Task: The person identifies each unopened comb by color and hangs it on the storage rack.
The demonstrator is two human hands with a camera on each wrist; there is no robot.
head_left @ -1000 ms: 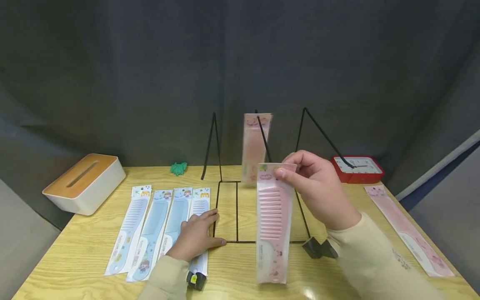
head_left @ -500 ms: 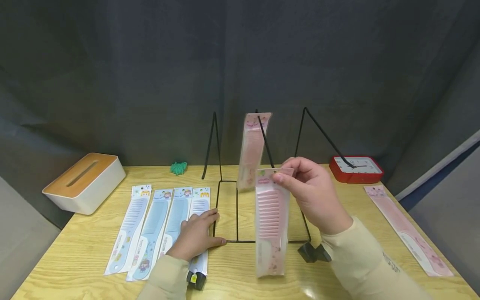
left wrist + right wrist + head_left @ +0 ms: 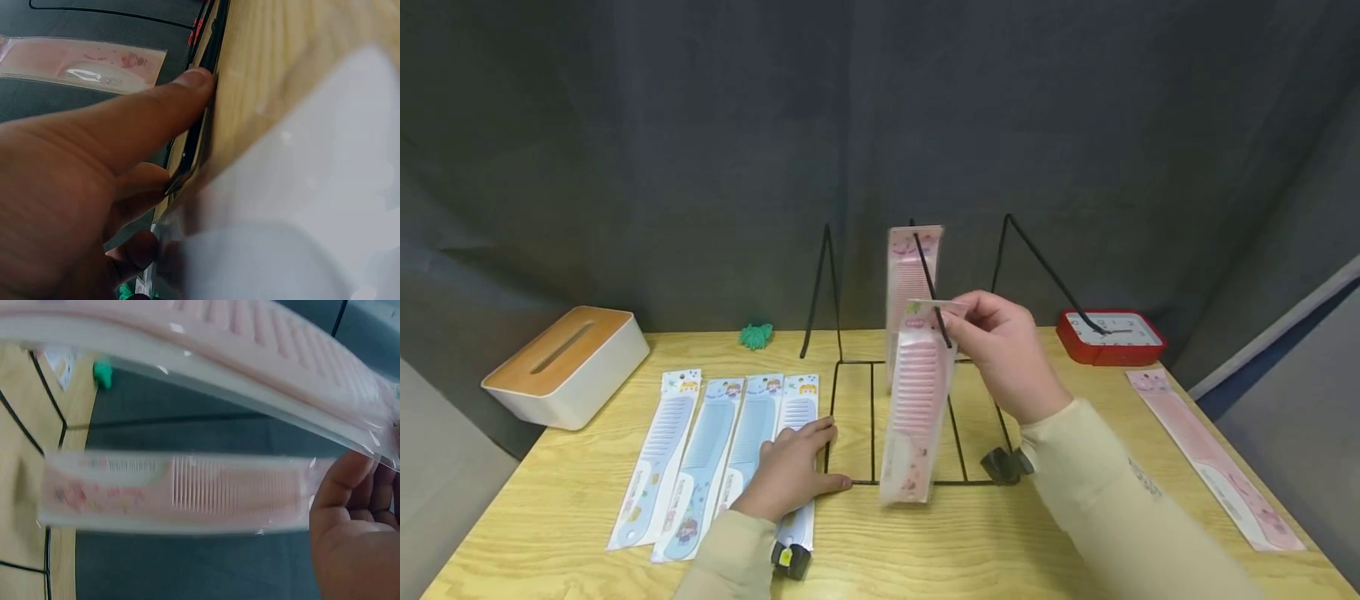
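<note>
My right hand (image 3: 1000,350) pinches the top of a packaged pink comb (image 3: 915,400), which hangs down in front of the black wire rack (image 3: 880,417). Its top edge sits by the rack's middle hook (image 3: 928,279). Another pink comb pack (image 3: 910,275) hangs on that hook behind it. In the right wrist view the held pink comb (image 3: 262,356) arcs across the top above the hanging pack (image 3: 181,490). My left hand (image 3: 793,475) rests flat on the table, fingers on the rack's base wire (image 3: 200,125) and on the nearest blue comb pack (image 3: 796,450).
Several blue comb packs (image 3: 700,458) lie side by side left of the rack. A pink comb pack (image 3: 1213,458) lies near the right table edge. A white tissue box with a wooden lid (image 3: 565,362) stands far left, a red clock (image 3: 1112,335) far right, a green clump (image 3: 756,335) behind.
My right hand has carried the pink comb up and back toward the rack's middle hook, its lower end swinging left. The left hand has not moved.
</note>
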